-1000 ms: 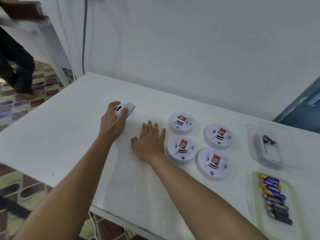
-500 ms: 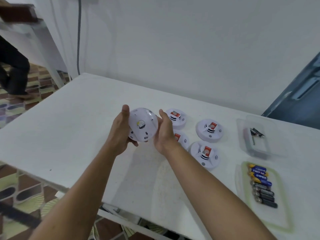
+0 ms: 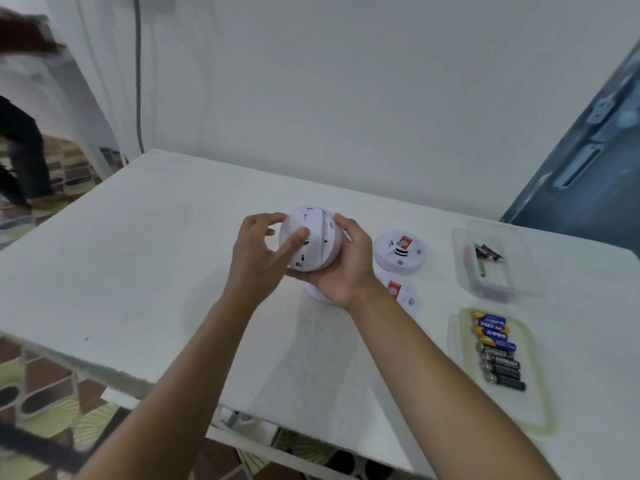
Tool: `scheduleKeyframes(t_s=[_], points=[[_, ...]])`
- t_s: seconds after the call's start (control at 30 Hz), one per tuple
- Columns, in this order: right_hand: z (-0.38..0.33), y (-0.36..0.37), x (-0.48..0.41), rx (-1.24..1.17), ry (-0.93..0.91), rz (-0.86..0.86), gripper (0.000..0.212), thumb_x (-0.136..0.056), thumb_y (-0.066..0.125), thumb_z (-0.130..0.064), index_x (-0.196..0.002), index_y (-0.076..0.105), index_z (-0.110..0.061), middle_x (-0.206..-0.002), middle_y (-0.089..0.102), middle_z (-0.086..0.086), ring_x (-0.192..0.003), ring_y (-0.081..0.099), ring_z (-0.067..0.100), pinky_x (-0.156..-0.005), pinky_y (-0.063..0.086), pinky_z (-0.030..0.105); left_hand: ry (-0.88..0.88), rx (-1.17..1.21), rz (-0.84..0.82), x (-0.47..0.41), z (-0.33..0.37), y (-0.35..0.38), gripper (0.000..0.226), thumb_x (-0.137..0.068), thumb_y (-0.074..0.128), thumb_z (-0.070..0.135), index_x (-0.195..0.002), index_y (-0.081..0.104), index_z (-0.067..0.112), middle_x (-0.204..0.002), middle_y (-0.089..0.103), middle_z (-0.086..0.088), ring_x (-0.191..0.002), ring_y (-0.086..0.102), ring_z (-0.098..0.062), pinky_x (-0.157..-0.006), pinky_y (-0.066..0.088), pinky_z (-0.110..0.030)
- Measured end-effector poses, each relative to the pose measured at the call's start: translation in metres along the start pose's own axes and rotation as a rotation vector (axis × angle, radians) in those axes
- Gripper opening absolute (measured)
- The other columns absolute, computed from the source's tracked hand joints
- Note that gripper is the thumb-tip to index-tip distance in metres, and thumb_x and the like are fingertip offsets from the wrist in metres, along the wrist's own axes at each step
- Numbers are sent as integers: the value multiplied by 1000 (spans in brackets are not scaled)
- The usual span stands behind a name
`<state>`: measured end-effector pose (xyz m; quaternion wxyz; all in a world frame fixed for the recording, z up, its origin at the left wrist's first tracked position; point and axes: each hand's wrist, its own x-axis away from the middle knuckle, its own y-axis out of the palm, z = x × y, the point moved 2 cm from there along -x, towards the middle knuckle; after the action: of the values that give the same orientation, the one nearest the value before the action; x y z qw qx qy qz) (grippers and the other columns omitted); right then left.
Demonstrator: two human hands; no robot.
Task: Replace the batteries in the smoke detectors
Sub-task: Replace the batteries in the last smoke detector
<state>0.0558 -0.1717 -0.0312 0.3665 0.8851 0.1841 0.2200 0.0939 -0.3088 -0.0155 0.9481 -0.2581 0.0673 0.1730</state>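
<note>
I hold a round white smoke detector point(image 3: 317, 233) above the white table point(image 3: 138, 258), its back plate turned toward me. My right hand point(image 3: 346, 268) cups it from below and the right, fingers curled round its rim. My left hand point(image 3: 259, 254) is at its left side, thumb lying across the back plate and fingers at the top edge. Two more detectors lie face up on the table: one point(image 3: 400, 252) to the right and one point(image 3: 401, 294) partly hidden behind my right wrist. Another white detector edge point(image 3: 313, 292) shows under my hands.
A green-rimmed tray point(image 3: 540, 407) at the right holds several batteries point(image 3: 497, 351), blue-yellow and black. Behind it a clear plastic box point(image 3: 498, 261) holds a few dark batteries. The table's near edge runs just below my forearms. A person stands at far left on the patterned floor.
I lifted the detector from the table's left part with my left hand, brought my right hand onto it, and turned it so its back faces me. My view moved closer.
</note>
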Motion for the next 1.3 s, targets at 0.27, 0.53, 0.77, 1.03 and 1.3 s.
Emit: scheduleKeyframes(t_s=[0.27,0.53,0.77,1.03,1.3], points=[[-8,-7,19,49,-43,118,72,-95,45,-66,-140,57,-12,-134,64,14,-123,61,30,-102,49,41,64,-47,51,27,20,27,67,-79,73,48,-137,48,25,-119,44,9,-113,50,-13,-94,42,-27],[-22,-24,40,84,-215,86,55,-88,64,-41,-139,55,-21,-127,64,16,-109,64,32,-95,53,47,125,4,8,39,39,51,57,-75,67,55,-122,56,23,-109,60,9,-91,60,-1,-74,46,-12],[-43,-41,65,73,-237,41,42,-97,50,-27,-138,55,-18,-126,66,17,-104,68,30,-80,58,39,83,74,-62,44,54,71,45,-75,80,39,-111,60,22,-99,65,11,-87,63,-3,-76,51,-15],[-68,-63,89,210,-316,158,44,-81,54,-32,-121,64,-19,-117,67,16,-103,68,29,-84,58,40,-29,150,-40,57,82,107,41,-69,84,32,-102,62,19,-88,68,10,-80,64,-2,-73,51,-12],[-85,-93,117,345,-487,193,28,-79,57,-31,-102,72,-29,-120,64,8,-114,62,26,-97,52,44,-50,262,-119,75,105,141,55,-54,75,47,-97,63,16,-83,69,3,-74,65,-9,-71,56,-24]])
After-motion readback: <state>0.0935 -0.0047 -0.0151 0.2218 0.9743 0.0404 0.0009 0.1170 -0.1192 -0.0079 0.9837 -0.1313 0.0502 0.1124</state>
